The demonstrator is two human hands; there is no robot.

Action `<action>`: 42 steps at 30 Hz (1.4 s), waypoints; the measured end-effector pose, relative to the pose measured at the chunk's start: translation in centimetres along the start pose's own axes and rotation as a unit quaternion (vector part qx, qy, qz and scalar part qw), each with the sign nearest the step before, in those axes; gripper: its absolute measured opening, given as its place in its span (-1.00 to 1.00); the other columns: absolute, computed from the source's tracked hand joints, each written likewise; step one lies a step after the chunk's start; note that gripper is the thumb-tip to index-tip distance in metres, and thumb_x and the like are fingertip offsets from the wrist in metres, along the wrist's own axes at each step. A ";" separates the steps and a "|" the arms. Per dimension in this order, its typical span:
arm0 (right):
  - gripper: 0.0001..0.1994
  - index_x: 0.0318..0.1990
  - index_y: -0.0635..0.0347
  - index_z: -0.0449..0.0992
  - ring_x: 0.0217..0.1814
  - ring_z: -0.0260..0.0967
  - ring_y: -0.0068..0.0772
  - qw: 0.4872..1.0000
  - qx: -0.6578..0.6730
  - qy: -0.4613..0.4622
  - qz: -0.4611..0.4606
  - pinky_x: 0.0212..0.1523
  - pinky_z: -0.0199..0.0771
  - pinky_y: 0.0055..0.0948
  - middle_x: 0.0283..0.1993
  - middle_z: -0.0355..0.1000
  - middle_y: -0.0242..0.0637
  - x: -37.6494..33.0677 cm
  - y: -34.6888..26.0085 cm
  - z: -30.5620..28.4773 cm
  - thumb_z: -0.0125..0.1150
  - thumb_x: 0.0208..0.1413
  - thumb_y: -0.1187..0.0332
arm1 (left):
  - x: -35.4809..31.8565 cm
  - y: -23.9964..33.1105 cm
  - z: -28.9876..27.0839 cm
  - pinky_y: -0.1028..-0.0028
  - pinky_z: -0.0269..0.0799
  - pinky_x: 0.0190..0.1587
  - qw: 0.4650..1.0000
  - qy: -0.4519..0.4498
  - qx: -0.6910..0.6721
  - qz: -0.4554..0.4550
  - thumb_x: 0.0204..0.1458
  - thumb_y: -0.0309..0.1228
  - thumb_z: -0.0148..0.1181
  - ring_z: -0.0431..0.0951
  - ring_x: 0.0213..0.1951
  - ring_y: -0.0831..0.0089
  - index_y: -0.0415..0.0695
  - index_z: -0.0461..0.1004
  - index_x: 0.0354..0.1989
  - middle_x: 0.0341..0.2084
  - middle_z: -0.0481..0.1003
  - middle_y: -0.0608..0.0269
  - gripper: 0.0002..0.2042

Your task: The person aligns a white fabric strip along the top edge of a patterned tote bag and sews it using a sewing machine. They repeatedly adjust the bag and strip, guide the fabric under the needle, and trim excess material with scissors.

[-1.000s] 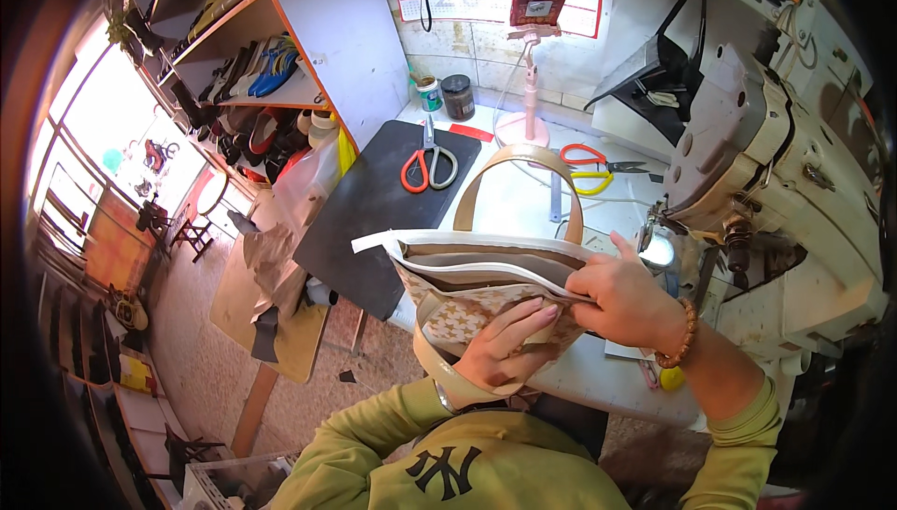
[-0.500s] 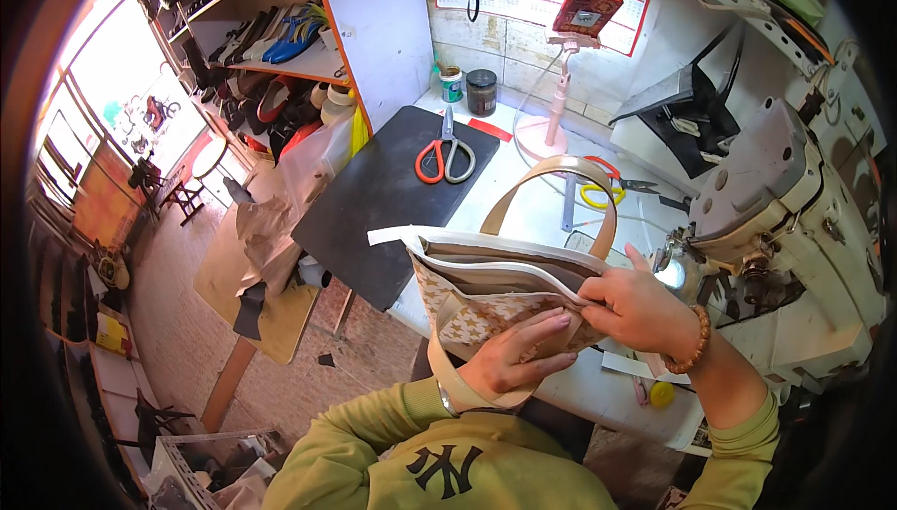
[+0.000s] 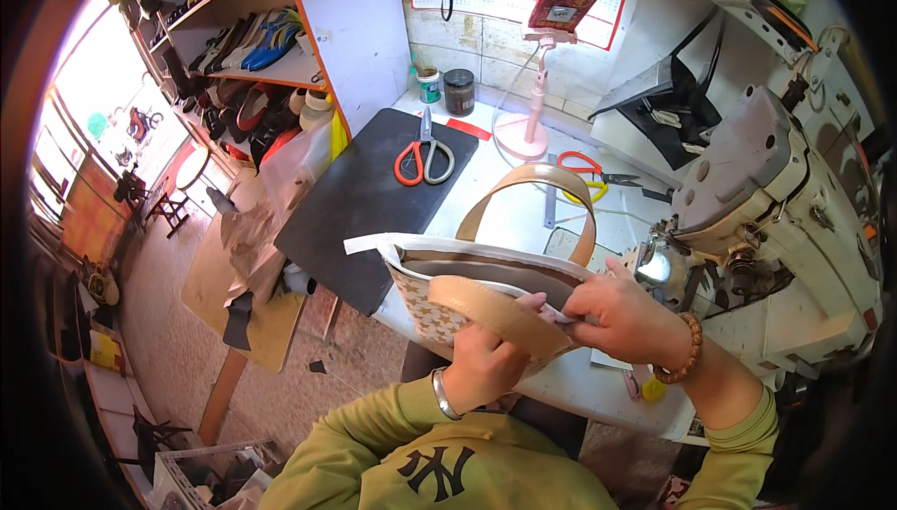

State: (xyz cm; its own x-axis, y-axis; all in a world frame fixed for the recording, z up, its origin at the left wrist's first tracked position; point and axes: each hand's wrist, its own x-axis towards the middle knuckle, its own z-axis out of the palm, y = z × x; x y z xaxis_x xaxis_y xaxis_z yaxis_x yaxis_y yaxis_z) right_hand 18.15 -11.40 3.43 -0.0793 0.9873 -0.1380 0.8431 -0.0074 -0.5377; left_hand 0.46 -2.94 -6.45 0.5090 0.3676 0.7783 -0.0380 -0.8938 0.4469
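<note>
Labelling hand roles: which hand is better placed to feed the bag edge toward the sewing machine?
Probably right. The right hand pinches the bag edge nearest the sewing machine; the left hand supports it underneath, farther away.

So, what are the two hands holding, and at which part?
Both hold the cream star-patterned handbag at its open top edge: left hand near the tan strap, right hand pinching the rim.

Probably cobbler's workshop, sewing machine, scissors (shoe shelves)
</note>
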 end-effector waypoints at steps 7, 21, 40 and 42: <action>-0.87 -0.33 0.11 0.50 -0.09 0.37 -0.18 0.996 0.036 -0.081 0.025 0.31 -0.22 0.30 -0.35 0.45 -0.32 0.1 -0.5 -0.6 0.05 0.01 0.33 | -0.5 0.5 -0.2 0.33 0.42 -0.36 1.000 -0.018 -0.017 0.009 -0.19 -0.47 0.29 0.50 -0.29 0.19 -0.13 0.44 0.00 -0.24 0.45 0.16 -0.53; -0.85 -0.31 0.08 0.51 -0.03 0.37 -0.20 0.995 0.011 -0.101 0.020 0.29 -0.20 0.33 -0.35 0.47 -0.30 0.0 -0.9 -0.4 0.03 0.05 0.31 | -0.5 1.3 -1.6 0.42 0.46 -0.34 0.997 -0.073 -0.019 0.015 -0.20 -0.61 0.33 0.52 -0.34 0.21 -0.21 0.48 -0.18 -0.18 0.40 0.04 -0.67; -0.87 -0.37 0.10 0.48 -0.11 0.40 -0.18 0.999 0.002 -0.052 -0.013 0.29 -0.20 0.33 -0.39 0.47 -0.30 -0.3 -0.3 0.4 0.03 -0.02 0.33 | -0.9 0.3 -1.5 0.53 0.45 -0.40 0.976 -0.088 -0.046 0.193 -0.29 -0.54 0.28 0.53 -0.37 0.35 -0.10 0.40 -0.32 -0.14 0.51 0.11 -0.71; -0.86 -0.38 0.10 0.47 -0.12 0.39 -0.21 0.999 0.007 -0.028 -0.029 0.30 -0.23 0.34 -0.40 0.45 -0.34 -0.4 -0.5 0.3 0.05 -0.03 0.29 | -1.7 -0.1 -2.1 0.46 0.48 -0.31 0.977 -0.108 -0.083 0.162 -0.24 -0.53 0.28 0.53 -0.23 0.24 -0.15 0.44 -0.23 -0.06 0.46 0.03 -0.69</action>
State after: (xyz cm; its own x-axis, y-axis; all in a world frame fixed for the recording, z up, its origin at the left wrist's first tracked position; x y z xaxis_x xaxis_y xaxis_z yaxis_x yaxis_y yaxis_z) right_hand 17.57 -11.89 3.48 -0.1576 0.9757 -0.1521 0.8292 0.0471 -0.5570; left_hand -2.20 -2.94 -6.92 0.6154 -0.0061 0.7882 -0.3574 -0.8934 0.2722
